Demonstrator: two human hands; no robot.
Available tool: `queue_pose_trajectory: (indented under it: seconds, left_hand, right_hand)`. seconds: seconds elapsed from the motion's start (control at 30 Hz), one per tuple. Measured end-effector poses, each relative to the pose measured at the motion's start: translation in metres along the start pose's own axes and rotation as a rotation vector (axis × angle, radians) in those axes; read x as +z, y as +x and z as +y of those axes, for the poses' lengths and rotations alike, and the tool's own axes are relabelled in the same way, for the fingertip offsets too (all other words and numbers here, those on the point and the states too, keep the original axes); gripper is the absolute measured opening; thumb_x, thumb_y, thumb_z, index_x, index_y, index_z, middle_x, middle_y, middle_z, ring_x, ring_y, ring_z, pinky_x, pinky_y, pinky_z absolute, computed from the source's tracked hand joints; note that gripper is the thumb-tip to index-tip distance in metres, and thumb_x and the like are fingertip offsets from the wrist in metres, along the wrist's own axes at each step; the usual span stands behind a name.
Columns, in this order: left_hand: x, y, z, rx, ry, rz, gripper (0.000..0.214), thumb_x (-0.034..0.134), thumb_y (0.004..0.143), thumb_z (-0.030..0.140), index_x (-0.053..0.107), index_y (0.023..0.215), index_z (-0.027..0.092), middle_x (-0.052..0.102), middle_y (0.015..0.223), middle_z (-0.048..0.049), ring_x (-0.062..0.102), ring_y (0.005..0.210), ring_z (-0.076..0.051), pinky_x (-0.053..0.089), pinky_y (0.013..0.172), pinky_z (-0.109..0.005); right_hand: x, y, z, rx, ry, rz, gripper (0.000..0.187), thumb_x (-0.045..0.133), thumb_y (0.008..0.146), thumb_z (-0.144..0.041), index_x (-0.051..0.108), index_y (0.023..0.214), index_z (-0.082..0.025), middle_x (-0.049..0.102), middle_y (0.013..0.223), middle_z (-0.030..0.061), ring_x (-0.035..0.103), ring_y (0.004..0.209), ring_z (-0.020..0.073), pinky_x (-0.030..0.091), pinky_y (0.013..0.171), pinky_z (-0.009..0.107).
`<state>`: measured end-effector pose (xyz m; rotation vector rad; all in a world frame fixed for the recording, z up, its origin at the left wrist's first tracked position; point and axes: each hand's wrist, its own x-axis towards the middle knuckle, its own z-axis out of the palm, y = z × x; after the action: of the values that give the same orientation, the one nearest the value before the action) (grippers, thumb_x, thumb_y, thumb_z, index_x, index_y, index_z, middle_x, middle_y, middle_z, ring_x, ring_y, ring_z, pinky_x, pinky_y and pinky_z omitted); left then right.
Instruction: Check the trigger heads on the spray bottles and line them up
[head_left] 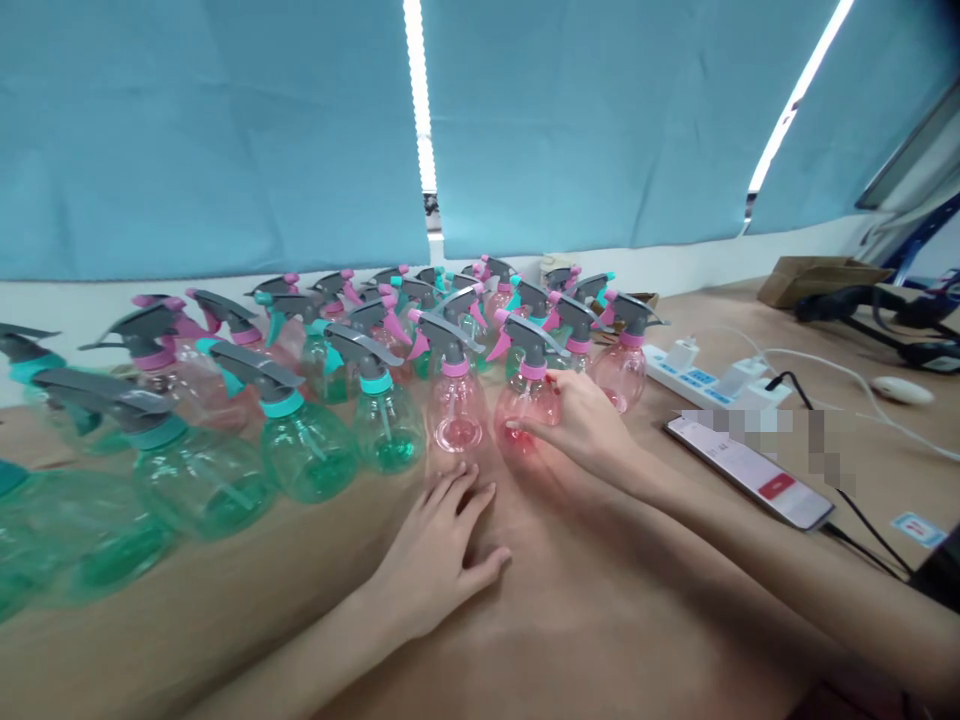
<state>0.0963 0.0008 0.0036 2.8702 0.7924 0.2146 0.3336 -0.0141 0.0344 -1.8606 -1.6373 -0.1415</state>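
My left hand (439, 550) lies flat on the wooden table (570, 620), fingers spread, holding nothing, just in front of a pink spray bottle (456, 405). My right hand (581, 420) wraps its fingers round the lower body of another pink spray bottle (526, 395) with a grey trigger head and pink collar. Several more pink and green spray bottles stand upright in rows behind and to the left, among them a green bottle (384, 415) and a larger green bottle (300, 440).
A phone (750, 470) with a lit screen lies right of my right arm, a cable running from it. A white power strip (705, 380) with plugs sits behind it. Blue blinds (225, 130) cover the window. A cardboard box (814, 278) and dark gear are far right.
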Motion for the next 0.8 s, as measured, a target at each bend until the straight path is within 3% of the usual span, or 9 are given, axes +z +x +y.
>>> queue_pose_trajectory:
  seconds: [0.57, 0.8]
  left_hand:
    - [-0.003, 0.001, 0.000, -0.002, -0.007, -0.033, 0.057, 0.058, 0.088, 0.045, 0.050, 0.136, 0.015, 0.039, 0.148, -0.0165, 0.035, 0.136, -0.036, 0.033, 0.107, -0.054]
    - [-0.001, 0.001, -0.001, 0.006, -0.012, 0.002, 0.055, 0.057, 0.089, 0.047, 0.051, 0.135, 0.018, 0.040, 0.147, -0.0143, 0.036, 0.135, -0.034, 0.033, 0.107, -0.052]
  right_hand:
    - [0.004, 0.017, -0.004, -0.006, -0.105, -0.022, 0.059, 0.068, 0.076, -0.046, 0.055, 0.123, -0.013, 0.064, 0.106, 0.0157, 0.055, 0.103, 0.0344, 0.047, 0.084, 0.047]
    - [0.001, 0.017, -0.005, 0.020, -0.092, -0.019, 0.052, 0.065, 0.076, -0.053, 0.059, 0.112, -0.016, 0.066, 0.108, 0.0141, 0.057, 0.101, 0.0349, 0.049, 0.079, 0.047]
